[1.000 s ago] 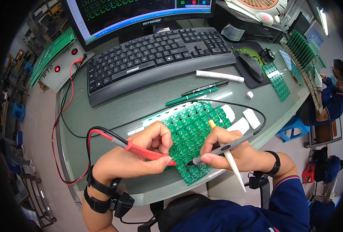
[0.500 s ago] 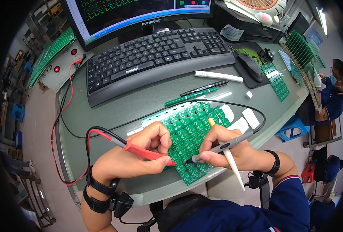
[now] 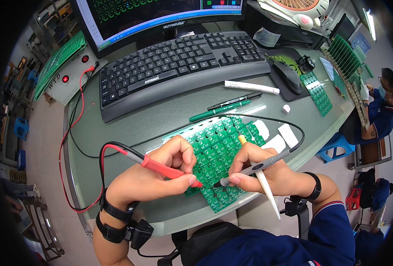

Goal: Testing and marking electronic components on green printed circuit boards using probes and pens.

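A green circuit board panel (image 3: 220, 153), divided into many small boards, lies on the table under both hands. My left hand (image 3: 154, 184) is closed round a red test probe (image 3: 163, 169), whose tip points right and down at the panel's lower part. In my right hand (image 3: 278, 177) a grey-and-black test probe (image 3: 260, 165) is pinched, its dark tip just right of the red one. A white tapered stick (image 3: 267, 195) with a yellowish end also sits between the right hand's fingers. Whether either tip touches the board I cannot tell.
Beyond the panel lie a green pen (image 3: 218, 111), a black pen (image 3: 236, 101) and a white marker (image 3: 252, 87). A keyboard (image 3: 178, 66), monitor (image 3: 161, 22) and mouse (image 3: 286, 77) stand farther back. Probe cables run to a grey box (image 3: 74, 82). A co-worker (image 3: 382, 106) sits at right.
My left hand has shifted slightly, and the red probe's tip has moved a little up and right over the panel. My right hand stays nearly still.
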`<state>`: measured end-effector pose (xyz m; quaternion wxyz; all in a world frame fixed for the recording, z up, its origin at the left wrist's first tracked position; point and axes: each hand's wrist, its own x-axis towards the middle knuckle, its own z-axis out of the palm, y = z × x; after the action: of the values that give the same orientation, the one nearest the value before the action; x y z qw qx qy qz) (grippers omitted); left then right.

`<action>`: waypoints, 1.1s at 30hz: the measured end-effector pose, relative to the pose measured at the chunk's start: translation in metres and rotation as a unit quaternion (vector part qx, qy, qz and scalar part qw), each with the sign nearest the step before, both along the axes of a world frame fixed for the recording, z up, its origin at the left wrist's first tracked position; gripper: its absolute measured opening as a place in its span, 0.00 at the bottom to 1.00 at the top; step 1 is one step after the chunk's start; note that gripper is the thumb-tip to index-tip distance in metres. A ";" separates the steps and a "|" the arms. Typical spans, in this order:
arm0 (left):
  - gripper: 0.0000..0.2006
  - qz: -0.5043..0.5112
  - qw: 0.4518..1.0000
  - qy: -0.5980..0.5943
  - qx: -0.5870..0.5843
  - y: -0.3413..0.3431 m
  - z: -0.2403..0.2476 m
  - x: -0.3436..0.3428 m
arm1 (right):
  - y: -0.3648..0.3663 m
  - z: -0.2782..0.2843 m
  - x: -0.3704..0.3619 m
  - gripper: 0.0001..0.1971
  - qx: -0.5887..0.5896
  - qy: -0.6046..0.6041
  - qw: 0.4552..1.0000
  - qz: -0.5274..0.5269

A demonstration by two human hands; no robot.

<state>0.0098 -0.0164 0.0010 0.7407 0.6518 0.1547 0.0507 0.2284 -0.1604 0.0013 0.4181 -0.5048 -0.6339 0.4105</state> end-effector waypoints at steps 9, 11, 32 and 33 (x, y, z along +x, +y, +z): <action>0.15 0.017 1.000 0.000 -0.010 -0.003 0.001 0.002 | 0.001 -0.001 0.001 0.11 0.010 -0.008 1.000 0.002; 0.15 0.024 1.000 0.001 0.000 -0.005 0.002 0.001 | 0.000 -0.001 0.001 0.11 0.010 -0.006 1.000 0.001; 0.13 0.011 1.000 0.002 -0.023 -0.005 0.002 0.001 | 0.002 0.003 0.000 0.11 0.012 -0.008 1.000 0.003; 0.13 0.009 1.000 0.002 -0.021 -0.004 0.002 0.002 | 0.001 0.004 0.000 0.11 0.004 -0.001 1.000 0.005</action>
<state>0.0115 -0.0209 0.0035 0.7535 0.6347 0.1628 0.0529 0.2285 -0.1590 0.0052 0.4171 -0.5004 -0.6387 0.4095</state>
